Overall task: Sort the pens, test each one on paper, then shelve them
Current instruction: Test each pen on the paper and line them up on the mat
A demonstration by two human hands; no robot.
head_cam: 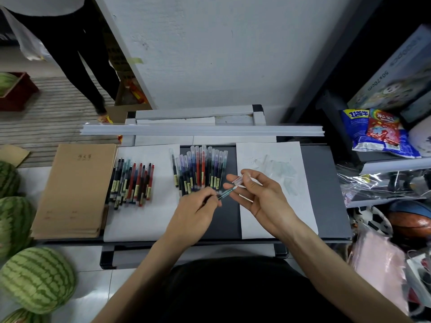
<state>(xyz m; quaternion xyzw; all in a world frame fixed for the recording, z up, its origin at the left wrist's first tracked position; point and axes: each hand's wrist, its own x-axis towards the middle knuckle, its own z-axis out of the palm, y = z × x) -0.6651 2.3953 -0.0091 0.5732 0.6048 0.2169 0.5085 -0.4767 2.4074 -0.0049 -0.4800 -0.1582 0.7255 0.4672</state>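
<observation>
Grey tabletop (324,194) against a white wall is what my feed shows, with both hands over its middle. My left hand (198,206) has its fingers curled round the barrel of a teal pen (227,193), which points up and to the right with its tip bare. My right hand (258,194) pinches the clear cap (240,179) between thumb and forefinger, just beside the pen's tip, with the other fingers loosely spread below it.

Under the right hand lies a white test sheet (279,155) bearing faint teal scribbles (283,170). A row of capped pens (200,169) sits just left of that sheet. Further left, a second sheet (144,217) carries a bundle of dark and red pens (133,183). Brown notebooks (77,190) are stacked at the tabletop's left end, with watermelons (37,278) on the floor beside them. Snack bags (377,134) rest on a shelf to the right.
</observation>
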